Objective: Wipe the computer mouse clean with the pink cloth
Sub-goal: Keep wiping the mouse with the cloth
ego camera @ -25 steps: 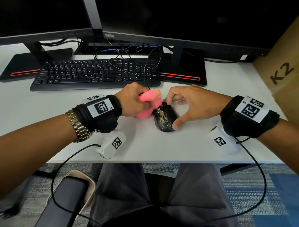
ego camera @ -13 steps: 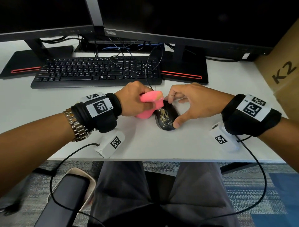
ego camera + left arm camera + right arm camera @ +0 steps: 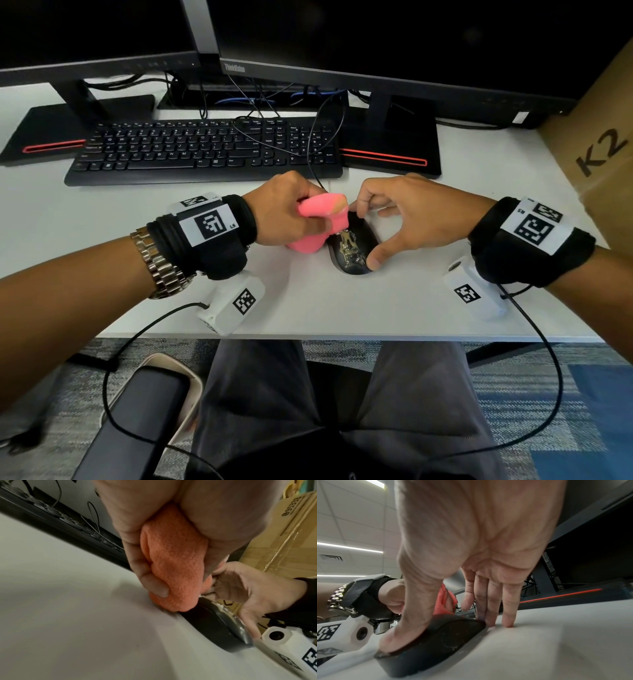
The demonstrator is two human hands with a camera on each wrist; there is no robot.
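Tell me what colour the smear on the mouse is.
Yellowish-gold smear on the black mouse; the head view shows it best.

Left of frame centre a soft, nubbly pink cloth (image 3: 317,219) with a towel-like weave meets the glossy black plastic mouse (image 3: 352,248), smeared with a shiny yellowish film, on the smooth matt white desk (image 3: 342,308) beside matt brown cardboard (image 3: 603,137) at the right edge.

Left hand (image 3: 284,212) fisted, fingers curled tight round cloth (image 3: 320,219), knuckles up, wrist level. Right hand (image 3: 411,216) arched over mouse (image 3: 352,250): thumb pressed on its near rim, fingers bent down at its far side, palm raised.
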